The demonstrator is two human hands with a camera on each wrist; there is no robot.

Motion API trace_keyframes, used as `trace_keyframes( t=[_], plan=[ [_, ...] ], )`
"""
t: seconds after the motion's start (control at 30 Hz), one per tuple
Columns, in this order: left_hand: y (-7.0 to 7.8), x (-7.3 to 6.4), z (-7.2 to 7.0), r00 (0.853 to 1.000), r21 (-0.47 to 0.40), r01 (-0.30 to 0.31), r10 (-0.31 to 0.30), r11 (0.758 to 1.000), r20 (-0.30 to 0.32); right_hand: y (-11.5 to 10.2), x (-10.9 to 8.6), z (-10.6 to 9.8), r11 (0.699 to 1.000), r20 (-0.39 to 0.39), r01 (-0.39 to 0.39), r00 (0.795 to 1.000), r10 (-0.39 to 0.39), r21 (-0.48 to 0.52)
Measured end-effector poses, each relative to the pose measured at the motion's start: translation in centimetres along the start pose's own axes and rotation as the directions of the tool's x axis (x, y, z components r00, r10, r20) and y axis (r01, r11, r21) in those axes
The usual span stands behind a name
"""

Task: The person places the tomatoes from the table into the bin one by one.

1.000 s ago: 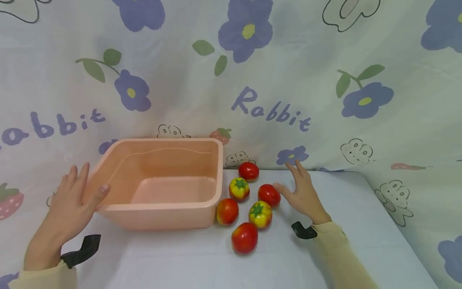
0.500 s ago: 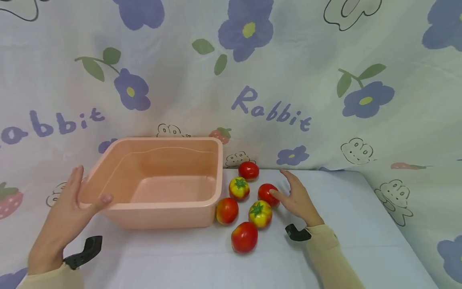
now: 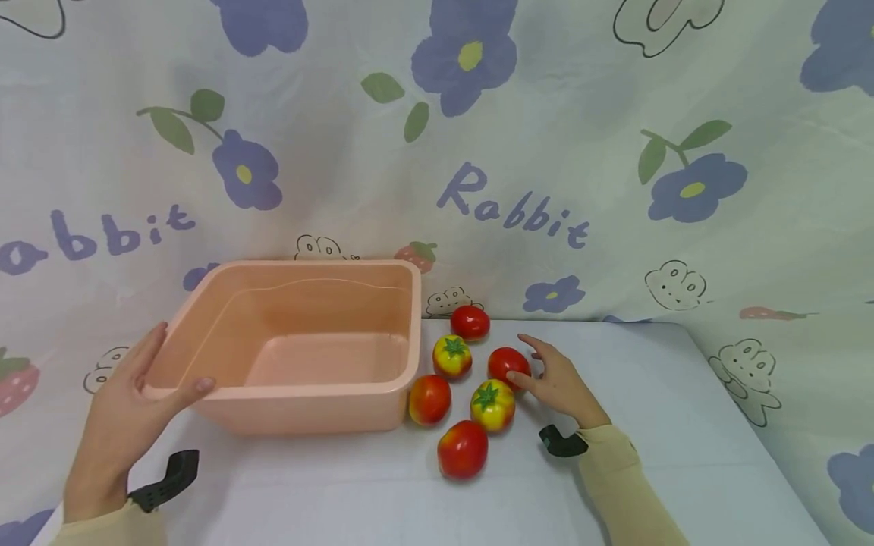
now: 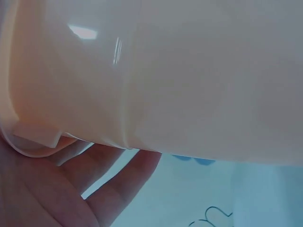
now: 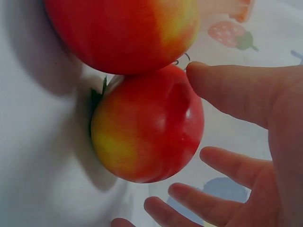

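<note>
My left hand [image 3: 130, 413] holds the near left corner of a peach-coloured plastic basin [image 3: 307, 390], thumb over the front rim and fingers along the left side. In the left wrist view, the fingers [image 4: 120, 187] bend against the basin's outer wall [image 4: 203, 85]. On the right, my right hand [image 3: 560, 383] reaches around a red tomato [image 3: 505, 362]. The right wrist view shows the thumb at that tomato's [image 5: 147, 127] edge, the other fingers spread beside it. A larger-looking tomato [image 5: 123, 33] touches it there.
Between basin and right hand lie more tomatoes: a red one [image 3: 470, 323] at the back, two yellow-green-topped ones [image 3: 452, 356], an orange-red one [image 3: 429, 400] against the basin and a red one [image 3: 463, 450] in front. A patterned cloth [image 3: 355, 167] hangs behind the white table [image 3: 328, 493].
My right hand has moved left and down to the red tomato, its thumb now overlapping it. The left hand has shifted right and closed around the basin's corner. Basin and tomatoes stay put.
</note>
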State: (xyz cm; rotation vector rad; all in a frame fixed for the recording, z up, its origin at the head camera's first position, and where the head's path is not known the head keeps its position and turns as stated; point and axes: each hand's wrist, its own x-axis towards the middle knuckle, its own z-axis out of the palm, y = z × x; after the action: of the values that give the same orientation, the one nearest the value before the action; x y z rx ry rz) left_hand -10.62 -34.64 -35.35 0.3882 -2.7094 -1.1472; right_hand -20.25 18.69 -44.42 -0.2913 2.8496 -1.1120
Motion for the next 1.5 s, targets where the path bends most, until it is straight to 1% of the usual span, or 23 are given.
trace_keyframes(
  t=[0.1, 0.23, 0.33, 0.47, 0.57, 0.73, 0.83, 0.9, 1.17, 1.4, 1.5],
  plan=[
    [-0.1, -0.1, 0.0, 1.000, -0.011, -0.003, 0.003, 1.000, -0.011, 0.2, 0.0, 0.2, 1.000, 0.013, 0.000, 1.000, 0.000, 0.015],
    [-0.2, -0.3, 0.0, 1.000, -0.028, -0.019, 0.018, 0.999, -0.022, 0.3, 0.0, 0.4, 0.998, 0.041, -0.032, 0.999, 0.030, 0.047],
    [-0.3, -0.3, 0.1, 0.999, -0.038, -0.042, 0.041, 0.998, -0.024, 0.3, 0.0, 0.6, 0.996, 0.043, -0.062, 0.997, 0.060, 0.056],
    [-0.4, -0.2, 0.3, 0.998, -0.050, -0.059, 0.058, 0.997, -0.025, 0.3, 0.1, 0.7, 0.995, 0.012, -0.075, 0.997, 0.075, 0.064],
    [-0.4, -0.2, 0.3, 0.999, -0.053, -0.049, 0.048, 0.997, -0.024, 0.2, 0.1, 0.7, 0.993, -0.016, -0.084, 0.996, 0.085, 0.080],
    [-0.2, -0.3, 0.4, 1.000, -0.040, -0.002, 0.001, 0.999, -0.018, 0.2, 0.1, 0.5, 0.990, -0.060, -0.087, 0.994, 0.094, 0.109],
    [-0.1, -0.3, 0.4, 1.000, -0.045, -0.002, 0.001, 0.999, -0.016, 0.1, 0.0, 0.4, 0.988, -0.079, -0.091, 0.992, 0.101, 0.128],
    [-0.2, -0.3, 0.4, 1.000, -0.049, -0.015, 0.014, 0.999, -0.016, 0.0, -0.1, 0.4, 0.986, -0.089, -0.094, 0.990, 0.107, 0.137],
    [-0.1, -0.3, 0.2, 1.000, -0.014, -0.007, 0.006, 1.000, -0.019, -1.1, -0.3, 0.2, 0.986, -0.137, -0.061, 0.987, 0.083, 0.157],
    [0.0, -0.3, 0.2, 1.000, -0.013, 0.000, 0.000, 1.000, -0.009, -2.2, -0.6, 0.0, 0.987, -0.181, -0.028, 0.982, 0.057, 0.161],
    [-0.1, -0.3, 0.2, 1.000, -0.014, 0.000, 0.000, 1.000, -0.004, -2.5, -0.7, -0.1, 0.986, -0.199, -0.001, 0.979, 0.034, 0.165]
  ],
)
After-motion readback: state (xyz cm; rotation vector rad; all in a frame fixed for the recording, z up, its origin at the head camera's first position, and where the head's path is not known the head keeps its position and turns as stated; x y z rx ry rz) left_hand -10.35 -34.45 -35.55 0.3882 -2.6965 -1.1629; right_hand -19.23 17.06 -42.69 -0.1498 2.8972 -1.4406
